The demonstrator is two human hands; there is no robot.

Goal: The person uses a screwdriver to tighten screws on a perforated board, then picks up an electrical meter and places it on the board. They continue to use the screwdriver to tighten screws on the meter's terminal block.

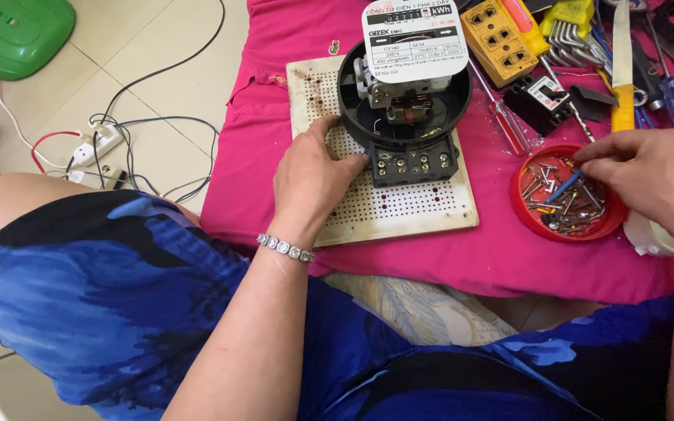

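The round black electricity meter with its cover off (404, 93) stands on a cream perforated board (399, 206), which lies on a bright pink cloth (431, 265). We see the left hand (310, 181) resting on the board just left of the meter, its fingers (350, 165) curled loosely and touching the near-left corner of the meter's black terminal block (413, 162), gripping nothing. To the right, the right hand (653, 173) dips bunched fingers (589, 165) into a shallow red round dish of screws (565, 195); whether they pinch a screw we cannot tell.
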